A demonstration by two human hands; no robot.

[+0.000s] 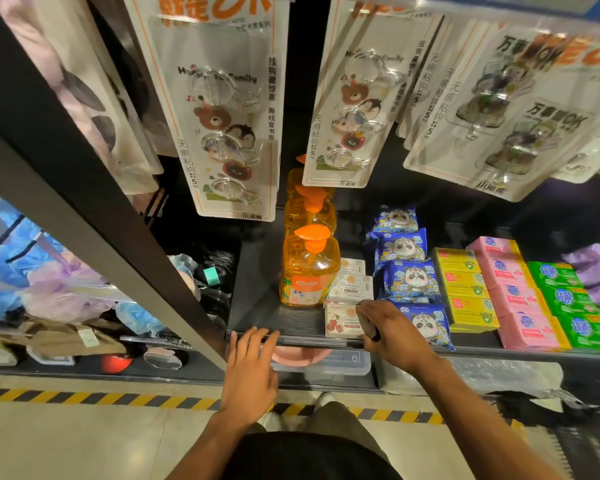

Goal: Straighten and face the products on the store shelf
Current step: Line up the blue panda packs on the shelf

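Broadly, the black shelf [291,336] looks mostly in order, with work left toward its left end. Cards of adhesive hooks [222,116] hang above it, apart from the row below. At the right end of the shelf the green bars [575,306], pink bars [520,306] and yellow boxes [465,289] sit in neat files, labels up, reaching the front edge. By my judgement these are done. The blue panda packs [413,278] run front to back beside them but lie a little skewed to one another, so that file probably still wants squaring. The orange pump bottles [309,271] stand upright in single file, the front one set back from the front edge with its label facing out, so it may still need pulling forward. Between bottles and panda packs runs a short file of small white boxes [352,287]. The front one, the cherry-print box [340,322], sits just behind the front edge. The right hand [392,327] holds it at its right end, fingers curled over it. The left hand [250,362] holds nothing, its straight fingers resting on the shelf's front edge
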